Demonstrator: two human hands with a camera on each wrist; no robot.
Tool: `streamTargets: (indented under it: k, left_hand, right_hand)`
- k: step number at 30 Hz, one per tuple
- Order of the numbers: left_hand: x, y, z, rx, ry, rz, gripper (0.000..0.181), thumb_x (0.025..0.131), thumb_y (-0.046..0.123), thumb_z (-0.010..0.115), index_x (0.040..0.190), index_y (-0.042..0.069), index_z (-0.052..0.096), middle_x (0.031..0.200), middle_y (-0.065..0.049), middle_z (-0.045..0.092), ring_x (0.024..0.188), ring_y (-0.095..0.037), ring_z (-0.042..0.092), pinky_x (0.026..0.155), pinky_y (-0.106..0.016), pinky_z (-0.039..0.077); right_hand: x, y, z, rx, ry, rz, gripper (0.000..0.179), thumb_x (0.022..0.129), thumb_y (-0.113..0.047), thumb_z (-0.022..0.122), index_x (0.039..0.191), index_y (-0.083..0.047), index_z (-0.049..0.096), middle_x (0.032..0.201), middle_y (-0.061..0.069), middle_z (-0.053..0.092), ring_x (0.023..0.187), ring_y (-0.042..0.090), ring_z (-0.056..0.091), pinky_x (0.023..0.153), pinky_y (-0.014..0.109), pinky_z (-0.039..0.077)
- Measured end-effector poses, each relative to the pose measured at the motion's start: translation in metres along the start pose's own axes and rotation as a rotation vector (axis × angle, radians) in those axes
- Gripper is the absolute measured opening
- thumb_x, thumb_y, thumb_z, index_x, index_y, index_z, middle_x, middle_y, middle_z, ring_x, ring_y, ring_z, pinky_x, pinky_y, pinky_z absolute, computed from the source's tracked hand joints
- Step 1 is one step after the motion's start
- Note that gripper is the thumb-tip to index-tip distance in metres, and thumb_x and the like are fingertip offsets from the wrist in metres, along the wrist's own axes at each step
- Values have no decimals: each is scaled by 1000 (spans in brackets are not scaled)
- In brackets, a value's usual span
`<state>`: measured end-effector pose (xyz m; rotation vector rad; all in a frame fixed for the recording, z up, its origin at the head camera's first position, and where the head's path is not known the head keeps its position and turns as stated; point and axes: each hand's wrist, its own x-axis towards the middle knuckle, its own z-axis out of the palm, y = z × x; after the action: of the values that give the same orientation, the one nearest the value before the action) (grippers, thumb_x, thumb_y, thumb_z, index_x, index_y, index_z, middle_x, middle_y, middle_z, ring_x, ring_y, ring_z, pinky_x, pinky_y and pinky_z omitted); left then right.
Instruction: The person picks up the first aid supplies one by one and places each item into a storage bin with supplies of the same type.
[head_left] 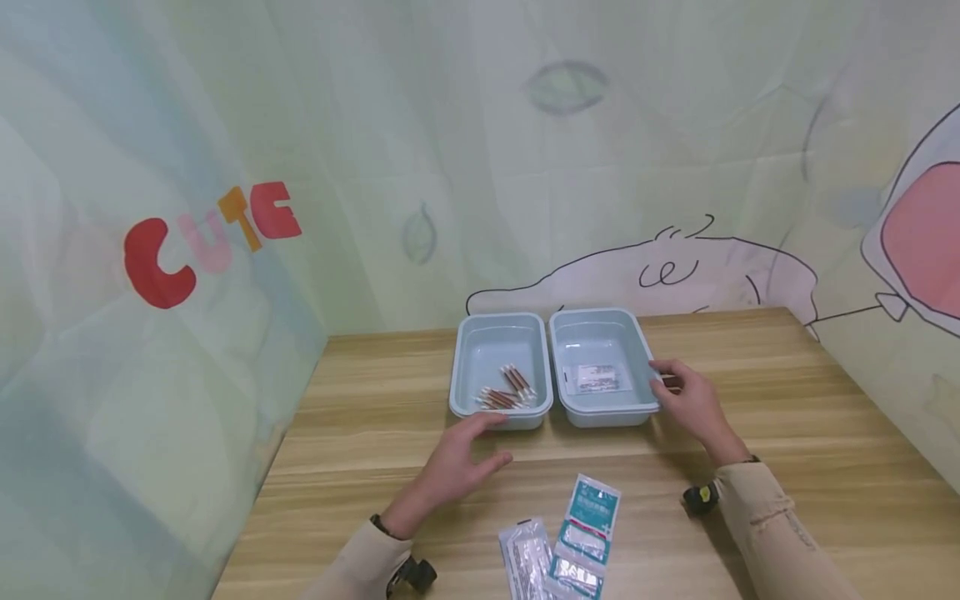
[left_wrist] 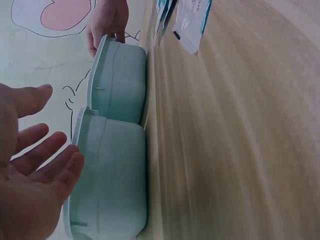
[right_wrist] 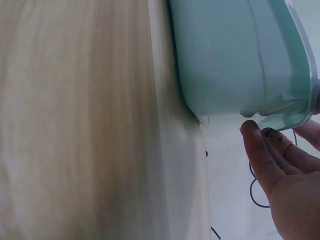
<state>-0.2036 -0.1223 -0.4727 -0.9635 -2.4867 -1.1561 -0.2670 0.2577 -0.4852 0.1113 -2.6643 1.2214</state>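
Two light-blue plastic trays stand side by side at the back of the table. In the left tray [head_left: 501,333] lie several cotton swabs [head_left: 517,381] with brown shafts and white tips. A flat, clear packet [head_left: 597,378] with printing lies in the right tray [head_left: 600,327]. My left hand [head_left: 454,467] is at the front rim of the left tray, its fingers loosely spread and thumb apart. In the left wrist view, that hand [left_wrist: 35,165] holds nothing. My right hand [head_left: 693,407] grips the right tray's outer rim; its fingers [right_wrist: 260,152] sit under the lip.
Nearer me on the wooden table [head_left: 360,467] lie a teal-and-white packet strip [head_left: 588,533] and a silvery clear packet [head_left: 527,554], partly overlapping. Behind the trays hangs a printed cloth [head_left: 420,125], which also covers the sides.
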Motion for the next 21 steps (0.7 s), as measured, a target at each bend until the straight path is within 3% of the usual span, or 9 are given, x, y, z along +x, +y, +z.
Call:
streamTargets:
  k: [9,17,21]
  left_hand:
    - [-1,2,9,-127,-128,-5,44,82,9,76,121,-3,60,116,-17,66,103,-27,65,86,-37,58]
    - [-6,5,14,-39,-401,-20,41,84,22,77,119,6,64,113,-5,69,100,-18,65,88,-27,55]
    - [-8,7,15,6,-501,40,40,84,27,77,119,11,65,115,2,67,104,-11,61,90,-24,51]
  right_hand:
    - [2,0,-1,-7,0,-12,35,98,-16,54,129,-1,56,127,25,59,108,41,62,88,52,55]
    - [1,1,-1,-6,-15,5,35,98,-18,54,130,-3,56,125,24,60,108,40,62,90,52,55]
    - [0,2,-1,-3,-13,4,35,98,-17,54,130,-2,56,125,24,59,109,40,62,90,52,54]
